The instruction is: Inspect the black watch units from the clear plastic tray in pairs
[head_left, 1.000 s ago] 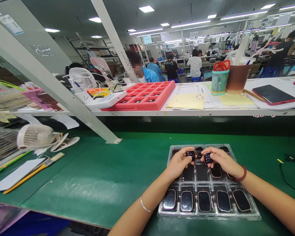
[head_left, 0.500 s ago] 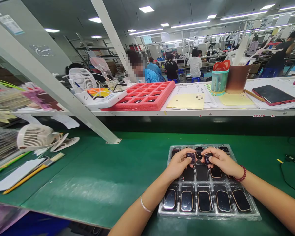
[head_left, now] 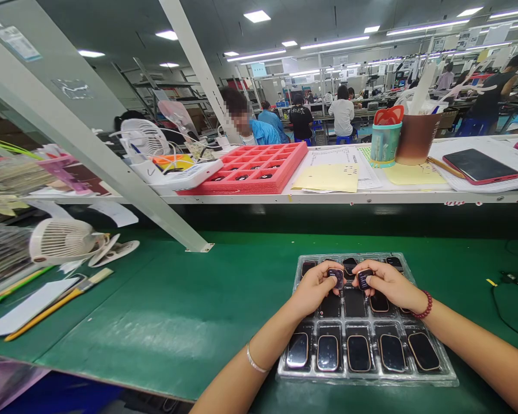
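Note:
My left hand is closed around a smartwatch case, its thumb resting on the dark screen. A second smartwatch case is gripped in my right hand, thumb also against the glass; light marks show on both screens. Both hands are above a clear plastic tray whose pockets hold several watch cases with dark screens. In the front row a watch case with a gold-coloured rim lies face up. My hands and wrists hide part of the middle and back rows.
On the green bench at left lie a small white fan, a brush and stacked trays. The raised shelf holds a red foam tray, yellow papers, cups and a phone. A slanted post meets the bench. A cable lies right.
My hands stay nearly still, both keeping hold of the watch cases; the right one tilts very slightly. A person in blue behind the shelf has shifted a little.

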Action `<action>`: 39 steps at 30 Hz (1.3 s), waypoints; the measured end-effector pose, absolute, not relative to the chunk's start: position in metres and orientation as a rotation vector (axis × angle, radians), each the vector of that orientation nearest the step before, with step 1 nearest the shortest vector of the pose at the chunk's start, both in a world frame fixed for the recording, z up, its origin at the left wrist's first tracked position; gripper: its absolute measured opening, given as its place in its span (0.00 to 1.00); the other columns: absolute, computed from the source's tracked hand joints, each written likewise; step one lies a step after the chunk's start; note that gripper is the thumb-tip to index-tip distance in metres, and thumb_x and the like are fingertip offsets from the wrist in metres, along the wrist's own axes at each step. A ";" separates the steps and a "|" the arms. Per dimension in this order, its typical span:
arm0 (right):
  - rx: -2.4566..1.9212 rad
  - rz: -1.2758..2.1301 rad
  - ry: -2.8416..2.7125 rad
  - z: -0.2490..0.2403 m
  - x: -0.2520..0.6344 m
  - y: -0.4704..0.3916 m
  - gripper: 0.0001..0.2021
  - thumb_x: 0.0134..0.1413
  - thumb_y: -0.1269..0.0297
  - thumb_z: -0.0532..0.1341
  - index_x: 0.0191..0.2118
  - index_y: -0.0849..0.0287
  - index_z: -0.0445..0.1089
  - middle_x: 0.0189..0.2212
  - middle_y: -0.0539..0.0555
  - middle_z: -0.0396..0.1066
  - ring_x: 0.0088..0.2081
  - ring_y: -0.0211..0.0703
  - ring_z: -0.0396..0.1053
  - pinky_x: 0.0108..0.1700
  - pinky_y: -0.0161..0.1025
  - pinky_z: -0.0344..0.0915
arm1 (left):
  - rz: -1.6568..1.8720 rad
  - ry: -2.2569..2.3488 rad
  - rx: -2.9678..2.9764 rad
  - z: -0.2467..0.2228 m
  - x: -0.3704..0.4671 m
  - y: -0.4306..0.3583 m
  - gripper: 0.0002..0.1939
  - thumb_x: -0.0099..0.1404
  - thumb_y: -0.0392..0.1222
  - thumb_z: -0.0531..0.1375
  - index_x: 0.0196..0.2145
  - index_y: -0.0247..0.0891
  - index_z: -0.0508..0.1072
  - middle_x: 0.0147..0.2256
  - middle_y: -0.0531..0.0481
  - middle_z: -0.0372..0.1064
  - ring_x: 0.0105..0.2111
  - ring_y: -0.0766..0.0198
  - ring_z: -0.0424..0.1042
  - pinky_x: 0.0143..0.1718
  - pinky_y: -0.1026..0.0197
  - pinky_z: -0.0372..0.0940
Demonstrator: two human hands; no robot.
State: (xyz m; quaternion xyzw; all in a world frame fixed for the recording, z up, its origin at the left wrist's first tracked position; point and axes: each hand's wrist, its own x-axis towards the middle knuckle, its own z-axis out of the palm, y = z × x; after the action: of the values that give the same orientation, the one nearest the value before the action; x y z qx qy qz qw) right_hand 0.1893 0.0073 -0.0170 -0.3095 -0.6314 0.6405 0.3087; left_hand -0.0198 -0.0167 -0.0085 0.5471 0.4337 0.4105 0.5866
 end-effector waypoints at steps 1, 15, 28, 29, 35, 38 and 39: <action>-0.818 1.692 -1.669 -0.016 0.189 0.007 0.11 0.54 0.68 0.56 0.44 0.59 0.67 0.34 0.53 0.71 0.33 0.38 0.68 0.33 0.36 0.67 | 0.955 1.011 1.278 -0.009 -0.020 -0.017 0.12 0.57 0.38 0.58 0.40 0.34 0.69 0.31 0.49 0.71 0.24 0.69 0.67 0.26 0.66 0.61; -0.827 1.687 -1.686 -0.015 0.189 0.007 0.11 0.54 0.68 0.56 0.44 0.60 0.67 0.35 0.53 0.70 0.35 0.39 0.68 0.33 0.36 0.68 | 0.938 1.022 1.288 -0.007 -0.020 -0.017 0.13 0.57 0.37 0.57 0.40 0.33 0.68 0.32 0.48 0.71 0.25 0.69 0.67 0.26 0.66 0.61; -0.828 1.679 -1.701 -0.017 0.189 0.006 0.11 0.55 0.67 0.57 0.44 0.58 0.67 0.35 0.53 0.70 0.34 0.40 0.68 0.34 0.37 0.68 | 0.947 1.017 1.276 -0.007 -0.020 -0.017 0.13 0.56 0.39 0.59 0.40 0.34 0.69 0.32 0.48 0.71 0.27 0.66 0.68 0.28 0.64 0.63; -0.831 1.676 -1.703 -0.016 0.189 0.006 0.11 0.55 0.67 0.56 0.44 0.58 0.67 0.35 0.53 0.70 0.35 0.40 0.68 0.34 0.37 0.68 | 0.944 1.018 1.277 -0.007 -0.020 -0.017 0.13 0.56 0.39 0.59 0.40 0.35 0.69 0.32 0.48 0.71 0.27 0.67 0.68 0.29 0.64 0.63; -0.843 1.670 -1.704 -0.014 0.188 0.005 0.11 0.54 0.66 0.57 0.44 0.58 0.67 0.35 0.53 0.70 0.34 0.40 0.68 0.34 0.37 0.68 | 0.931 1.026 1.285 -0.006 -0.019 -0.017 0.13 0.56 0.38 0.58 0.40 0.34 0.69 0.32 0.48 0.71 0.27 0.67 0.68 0.30 0.63 0.63; -0.838 1.672 -1.703 -0.014 0.188 0.005 0.11 0.54 0.66 0.57 0.44 0.58 0.67 0.35 0.53 0.71 0.33 0.40 0.68 0.34 0.38 0.68 | 0.934 1.029 1.290 -0.005 -0.019 -0.018 0.12 0.56 0.38 0.58 0.40 0.34 0.69 0.32 0.48 0.71 0.27 0.66 0.68 0.29 0.63 0.63; -0.839 1.673 -1.703 -0.014 0.188 0.005 0.11 0.54 0.65 0.57 0.44 0.58 0.67 0.35 0.53 0.71 0.34 0.40 0.68 0.34 0.38 0.68 | 0.934 1.029 1.291 -0.004 -0.019 -0.018 0.13 0.56 0.38 0.58 0.40 0.34 0.69 0.32 0.47 0.71 0.27 0.66 0.68 0.29 0.63 0.63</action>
State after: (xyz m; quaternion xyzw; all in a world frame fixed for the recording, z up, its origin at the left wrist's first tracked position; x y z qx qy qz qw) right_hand 0.1880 0.0052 -0.0144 -0.3161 -0.6418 0.6305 0.3010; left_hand -0.0191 -0.0179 -0.0043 0.5530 0.4409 0.4002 0.5828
